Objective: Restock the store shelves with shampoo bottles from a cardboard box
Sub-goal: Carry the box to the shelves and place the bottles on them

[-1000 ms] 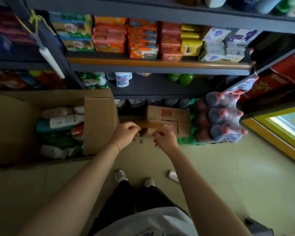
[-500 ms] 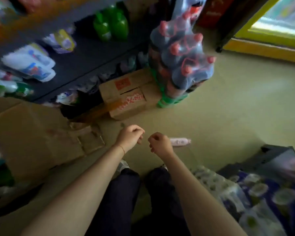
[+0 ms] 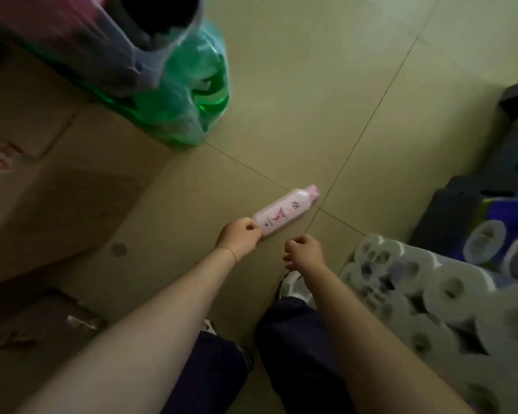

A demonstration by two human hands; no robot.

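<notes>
pink shampoo bottle flat on the floor, cap pointing away. left hand curled at its base, fingers touching it. right hand loosely curled, empty, just beside. toilet-roll packs to the right.

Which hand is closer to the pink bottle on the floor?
Left. The left hand overlaps the bottom end of the pink bottle. The right hand is curled a little below it, not touching.
</notes>
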